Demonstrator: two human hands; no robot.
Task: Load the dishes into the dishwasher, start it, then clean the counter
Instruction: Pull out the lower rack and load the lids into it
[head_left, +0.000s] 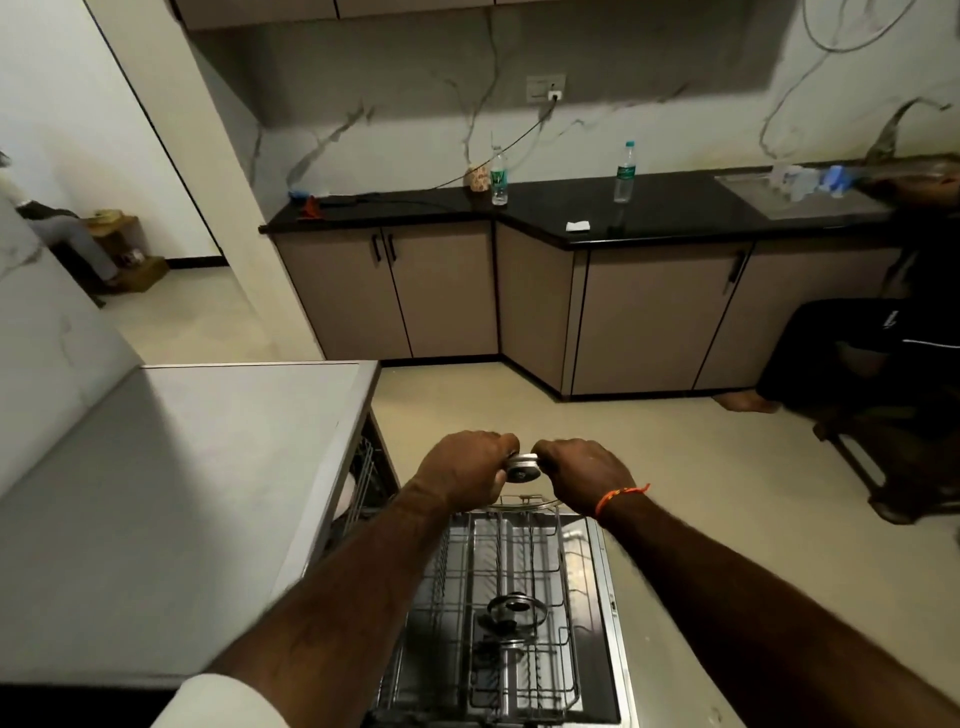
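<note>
Gripping glass lid knob, 2 hands: left hand, right hand, fingers curled tight, above dishwasher rack.

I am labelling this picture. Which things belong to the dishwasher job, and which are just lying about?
Job: glass lid held in left hand and right hand; dishwasher rack; second lid on it.

Lying about: two water bottles, white paper.

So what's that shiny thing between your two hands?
In the head view, a round metal knob sits between the left hand and right hand, the top of a glass lid over the dishwasher rack.
</note>
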